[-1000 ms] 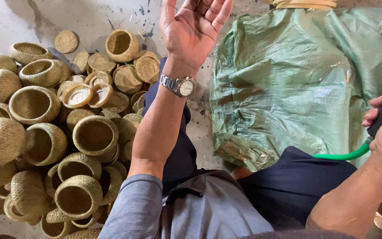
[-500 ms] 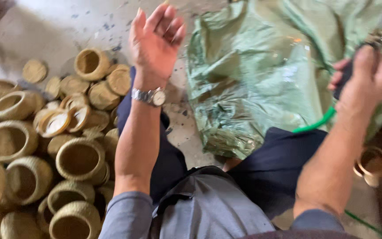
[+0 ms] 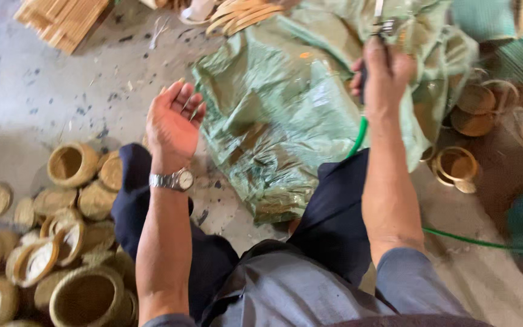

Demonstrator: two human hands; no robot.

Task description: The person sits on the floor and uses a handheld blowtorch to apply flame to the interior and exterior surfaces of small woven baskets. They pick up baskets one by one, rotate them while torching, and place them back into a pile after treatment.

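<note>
Dark-handled tool with green hose clamped in right hand, raised over the crumpled green plastic sack. Left hand lifted, fingers spread, holding nothing. Woven baskets piled on the floor at left, none picked up yet. Since the earlier frame: right hand lifted higher, left arm swung inward, view shifted toward the sack.

The left hand hangs open over bare floor, woven baskets heaped to its left and nearer the body. Just to its right lies a plastic sack. The right hand (gripping a tool with a hose trailing below) sits above that sack, more baskets to its right.
</note>
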